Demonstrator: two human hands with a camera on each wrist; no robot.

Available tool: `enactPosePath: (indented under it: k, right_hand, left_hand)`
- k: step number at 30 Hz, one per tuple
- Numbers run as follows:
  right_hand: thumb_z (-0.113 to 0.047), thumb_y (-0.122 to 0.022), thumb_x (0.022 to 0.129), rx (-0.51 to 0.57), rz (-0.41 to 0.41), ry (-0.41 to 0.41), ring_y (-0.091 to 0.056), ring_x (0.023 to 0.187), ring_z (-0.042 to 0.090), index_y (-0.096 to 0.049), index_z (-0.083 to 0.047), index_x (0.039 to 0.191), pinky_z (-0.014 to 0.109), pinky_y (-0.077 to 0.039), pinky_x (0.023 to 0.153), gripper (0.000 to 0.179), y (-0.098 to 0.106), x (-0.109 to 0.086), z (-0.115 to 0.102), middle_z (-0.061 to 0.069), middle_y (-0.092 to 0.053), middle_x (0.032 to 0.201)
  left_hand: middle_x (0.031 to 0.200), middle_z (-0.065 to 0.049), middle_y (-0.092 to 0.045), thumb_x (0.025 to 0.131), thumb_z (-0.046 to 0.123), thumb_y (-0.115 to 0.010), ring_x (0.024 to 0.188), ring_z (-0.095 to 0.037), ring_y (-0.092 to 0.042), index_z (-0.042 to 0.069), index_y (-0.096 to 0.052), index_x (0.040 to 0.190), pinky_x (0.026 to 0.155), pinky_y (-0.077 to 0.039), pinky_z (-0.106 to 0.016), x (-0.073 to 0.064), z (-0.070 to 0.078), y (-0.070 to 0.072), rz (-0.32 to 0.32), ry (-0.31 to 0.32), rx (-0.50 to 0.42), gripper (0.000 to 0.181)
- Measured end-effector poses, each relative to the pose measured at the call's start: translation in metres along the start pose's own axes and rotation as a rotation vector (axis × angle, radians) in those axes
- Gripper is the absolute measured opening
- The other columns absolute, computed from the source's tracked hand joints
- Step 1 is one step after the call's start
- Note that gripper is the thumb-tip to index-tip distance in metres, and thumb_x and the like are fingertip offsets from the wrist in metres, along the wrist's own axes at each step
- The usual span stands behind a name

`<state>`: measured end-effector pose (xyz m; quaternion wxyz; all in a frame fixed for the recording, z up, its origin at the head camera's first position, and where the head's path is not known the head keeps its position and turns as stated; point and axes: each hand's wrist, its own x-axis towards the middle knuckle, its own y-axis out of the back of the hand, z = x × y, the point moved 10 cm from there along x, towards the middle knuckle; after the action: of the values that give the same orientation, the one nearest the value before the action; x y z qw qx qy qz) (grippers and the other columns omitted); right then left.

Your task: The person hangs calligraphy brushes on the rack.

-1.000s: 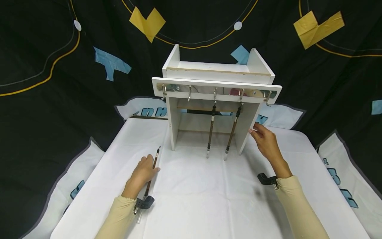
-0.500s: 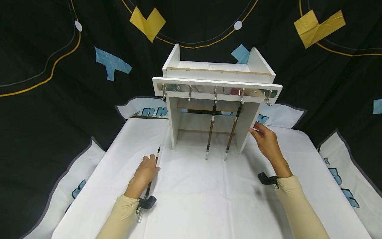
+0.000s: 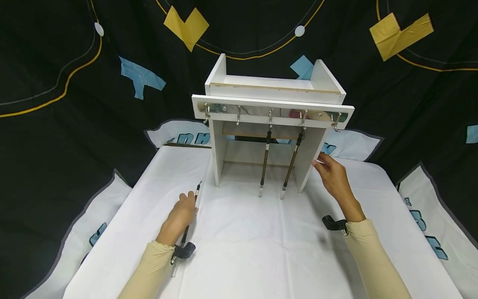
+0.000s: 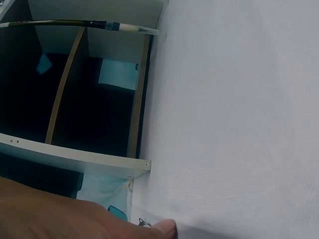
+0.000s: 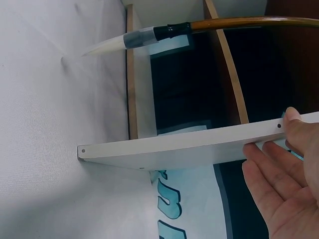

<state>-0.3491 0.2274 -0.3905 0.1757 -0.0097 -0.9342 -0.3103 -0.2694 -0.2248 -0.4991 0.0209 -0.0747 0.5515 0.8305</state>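
A white wooden rack with a row of metal hooks stands at the table's far middle. Two brown-handled calligraphy brushes hang from it, one from the middle hook and another to its right, pale tips downward. My left hand, left of the rack, pinches a third brush, its looped end pointing away from me and much of its handle hidden. In the right wrist view, my right hand holds the rack's right side panel, thumb at the front edge and fingers along the outer face.
A white cloth covers the table. The leftmost hook, the second hook and the rightmost hook carry no brush. Behind the rack hangs a black curtain with yellow and blue tape.
The view has shifted very slightly. My left hand stays at the third brush with only a small shift of the thumb; my right hand keeps its place on the rack.
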Motion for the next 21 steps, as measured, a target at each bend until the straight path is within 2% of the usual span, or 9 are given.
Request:
enactPosePath:
  k: [7,12,21]
  right_hand:
    - [-0.025,-0.057,0.111,0.003,-0.007,-0.014,-0.060,0.134,0.046,-0.048,-0.005,0.158,0.057,-0.051,0.108,0.052,0.000,-0.001,0.001,0.024,-0.056,0.152]
    - [-0.025,-0.057,0.111,-0.004,-0.006,-0.013,-0.060,0.134,0.047,-0.047,-0.004,0.158,0.058,-0.051,0.108,0.052,0.001,-0.001,0.001,0.025,-0.056,0.153]
    - [-0.024,-0.058,0.111,-0.004,0.003,-0.003,-0.061,0.133,0.047,-0.048,-0.002,0.157,0.058,-0.051,0.107,0.052,0.001,-0.001,-0.001,0.026,-0.057,0.150]
  left_hand:
    - [0.113,-0.038,-0.053,0.103,0.001,-0.059,0.080,-0.036,-0.063,-0.021,-0.042,0.141,0.064,-0.061,-0.047,0.001,-0.003,-0.001,-0.033,0.018,-0.036,0.047]
    - [0.110,-0.036,-0.054,0.104,0.000,-0.055,0.078,-0.035,-0.063,-0.020,-0.044,0.137,0.061,-0.060,-0.045,0.000,-0.004,-0.001,-0.044,0.008,-0.076,0.041]
    - [0.101,-0.030,-0.057,0.102,-0.002,-0.052,0.077,-0.033,-0.059,-0.017,-0.049,0.126,0.058,-0.055,-0.042,-0.001,-0.004,0.011,-0.013,-0.032,-0.112,0.029]
